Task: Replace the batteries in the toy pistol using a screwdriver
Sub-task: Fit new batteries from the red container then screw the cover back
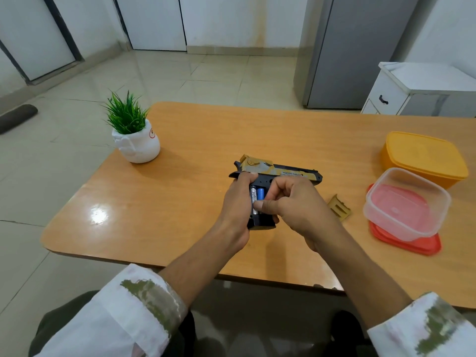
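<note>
Evidently the battery-seating step is in hand: the toy pistol [283,172] is held over the counter [193,202], its handle wrapped in the grip of the left hand [235,210], while a silver battery [253,195] in the open compartment, beside a blue battery [261,194], is pinched by the right hand [293,202]. Next, that cell must be pressed flat and the cover [339,207], right of the pistol, refitted. No screwdriver is seen; polarity marks are illegible

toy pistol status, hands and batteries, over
Left hand grips toy pistol. Right hand holds silver battery in open grip, blue battery beside. Cover off on table, nothing blocking.
</note>
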